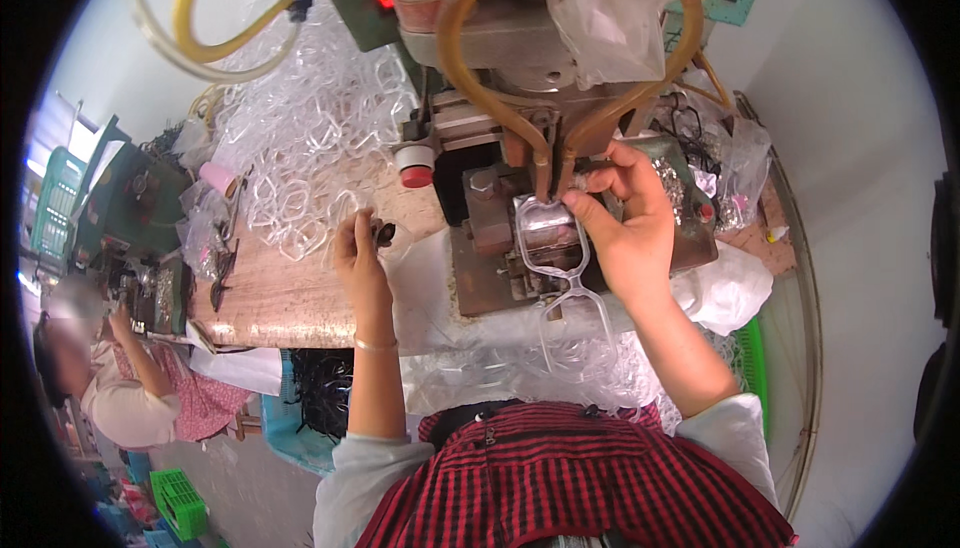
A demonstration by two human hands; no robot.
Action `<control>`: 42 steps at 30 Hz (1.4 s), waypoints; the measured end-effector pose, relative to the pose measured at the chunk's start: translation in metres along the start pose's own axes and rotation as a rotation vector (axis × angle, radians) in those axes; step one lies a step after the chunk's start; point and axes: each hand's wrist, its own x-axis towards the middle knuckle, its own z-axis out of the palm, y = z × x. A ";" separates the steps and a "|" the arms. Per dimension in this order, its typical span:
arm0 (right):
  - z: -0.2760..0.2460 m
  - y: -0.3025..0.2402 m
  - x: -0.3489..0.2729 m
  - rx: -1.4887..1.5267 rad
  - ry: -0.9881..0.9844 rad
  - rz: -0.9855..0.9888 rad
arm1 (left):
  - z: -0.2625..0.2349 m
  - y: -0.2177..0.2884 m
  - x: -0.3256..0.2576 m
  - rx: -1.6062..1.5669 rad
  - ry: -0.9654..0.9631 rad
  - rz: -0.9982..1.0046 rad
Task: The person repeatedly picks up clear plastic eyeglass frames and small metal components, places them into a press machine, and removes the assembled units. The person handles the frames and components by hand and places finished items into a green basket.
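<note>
A clear plastic eyeglass frame (557,272) hangs over the metal bed of a bench press (490,210), one rim under the press head and the other toward me. My right hand (638,223) is closed at the upper corner of that rim, thumb and forefinger pinched beside two tan hoses (541,163). My left hand (360,253) is over the wooden table, left of the press, its fingers curled together. A small dark piece (384,235) shows at its fingertips; I cannot make out what it is.
Clear eyeglass frames (310,138) lie heaped behind my left hand. A red button (415,176) sticks out at the press's left. Plastic bags (735,288) lie at the right. Another person (130,378) sits at the far left, near a blue basket (300,433) of dark parts.
</note>
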 end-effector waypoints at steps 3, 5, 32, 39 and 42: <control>0.003 -0.002 0.000 0.204 0.018 0.112 | 0.013 0.026 -0.018 -0.114 -0.015 0.015; 0.003 -0.002 0.002 0.266 -0.020 0.136 | 0.038 0.083 -0.025 -0.262 -0.102 0.229; -0.135 0.052 -0.007 -0.649 0.167 0.013 | 0.104 0.151 -0.062 0.413 -0.990 0.923; -0.120 0.048 -0.033 -1.045 -0.086 -0.054 | 0.096 0.142 -0.064 0.444 -0.930 0.937; -0.116 0.048 -0.026 -1.106 -0.157 -0.028 | 0.091 0.126 -0.079 0.407 -0.812 0.971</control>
